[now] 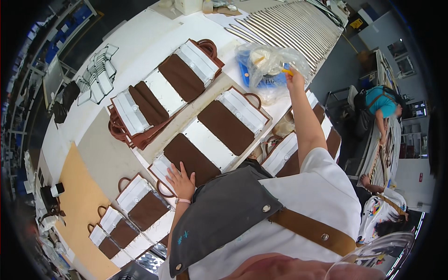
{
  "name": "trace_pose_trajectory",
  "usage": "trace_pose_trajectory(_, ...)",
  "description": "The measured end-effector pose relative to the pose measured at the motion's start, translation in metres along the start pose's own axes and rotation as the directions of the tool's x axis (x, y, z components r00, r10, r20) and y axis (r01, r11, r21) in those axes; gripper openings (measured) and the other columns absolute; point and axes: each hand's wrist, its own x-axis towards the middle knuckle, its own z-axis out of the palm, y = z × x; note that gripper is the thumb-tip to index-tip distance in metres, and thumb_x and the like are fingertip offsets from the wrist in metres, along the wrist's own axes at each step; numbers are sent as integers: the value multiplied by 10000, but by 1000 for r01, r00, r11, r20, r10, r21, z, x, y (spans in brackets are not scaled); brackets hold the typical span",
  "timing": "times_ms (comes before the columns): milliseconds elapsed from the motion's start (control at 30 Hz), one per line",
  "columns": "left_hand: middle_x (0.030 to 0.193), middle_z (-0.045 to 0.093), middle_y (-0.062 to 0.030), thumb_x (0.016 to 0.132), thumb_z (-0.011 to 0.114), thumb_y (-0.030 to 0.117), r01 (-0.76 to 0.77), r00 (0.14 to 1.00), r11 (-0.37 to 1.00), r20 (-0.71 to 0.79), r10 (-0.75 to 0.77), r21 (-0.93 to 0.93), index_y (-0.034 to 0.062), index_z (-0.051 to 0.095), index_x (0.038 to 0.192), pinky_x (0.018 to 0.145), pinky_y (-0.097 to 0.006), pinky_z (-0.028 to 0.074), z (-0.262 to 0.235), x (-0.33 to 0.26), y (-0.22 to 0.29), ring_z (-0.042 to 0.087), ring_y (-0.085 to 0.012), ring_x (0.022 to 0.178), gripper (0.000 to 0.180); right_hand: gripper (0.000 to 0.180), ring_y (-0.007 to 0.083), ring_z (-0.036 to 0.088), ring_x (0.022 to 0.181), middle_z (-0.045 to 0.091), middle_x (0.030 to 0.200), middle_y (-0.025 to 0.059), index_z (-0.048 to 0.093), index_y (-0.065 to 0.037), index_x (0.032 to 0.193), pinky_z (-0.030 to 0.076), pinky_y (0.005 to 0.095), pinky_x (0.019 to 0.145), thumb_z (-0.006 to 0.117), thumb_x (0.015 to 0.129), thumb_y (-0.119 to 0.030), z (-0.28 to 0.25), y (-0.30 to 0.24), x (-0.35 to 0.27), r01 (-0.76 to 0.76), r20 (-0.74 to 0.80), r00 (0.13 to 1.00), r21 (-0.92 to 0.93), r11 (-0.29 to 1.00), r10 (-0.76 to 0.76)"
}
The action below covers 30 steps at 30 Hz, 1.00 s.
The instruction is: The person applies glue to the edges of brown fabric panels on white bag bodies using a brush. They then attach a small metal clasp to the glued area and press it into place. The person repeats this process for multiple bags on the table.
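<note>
At the near edge of a white desk [140, 35], the left hand [179, 181] lies open and flat on a brown-and-white bag panel [189, 161], while the right hand [294, 77] pinches a small yellow tool [287, 71] at a clear plastic bag [270, 67] toward the far edge, with many similar panels laid out, apparently awaiting work.

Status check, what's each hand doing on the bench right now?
Left hand flat on brown-and-white bag panel. Right hand gripping a yellow tool at clear plastic bag. Nothing in the way.
</note>
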Motion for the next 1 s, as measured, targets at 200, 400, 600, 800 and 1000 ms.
trace_pose_trajectory(200,1474,155,-250,863,511,423,1,1000,1000,-20,0,4,109,312,1411,1053,-620,101,0,-1,2,145,-468,1340,662,127,205,562,723,561,886,138,580,58,901,515,263,638,627,812,-20,-8,-3,16,-79,-5,997,48,996,79)
trace_pose_trajectory(400,1479,147,-243,855,512,416,29,1000,1000,-3,-29,2,117,309,1413,1058,-617,87,0,-1,1,130,-460,1347,665,113,194,546,695,552,867,127,579,53,899,502,247,611,613,830,-30,3,-4,7,-50,-7,999,-15,999,50)
trace_pose_trajectory(600,1478,157,-235,850,510,403,37,999,999,6,-37,5,125,309,1414,1063,-613,80,3,-1,2,123,-449,1353,659,128,184,545,737,550,900,124,573,42,931,493,245,635,611,835,-33,7,-2,8,-31,-8,1000,-25,999,30)
trace_pose_trajectory(800,1473,176,-234,840,518,392,47,999,999,-3,-47,17,129,317,1410,1064,-611,83,4,-1,3,134,-442,1352,659,164,206,555,793,557,942,145,573,41,944,508,265,656,512,802,95,10,6,2,-7,111,994,-102,995,18)
trace_pose_trajectory(1000,1467,196,-227,832,528,380,53,999,998,-2,-53,-16,134,326,1405,1066,-606,88,3,1,7,148,-435,1351,656,303,244,549,865,556,1078,167,593,19,911,478,303,759,433,705,173,-57,-15,12,-19,314,948,-130,991,60)
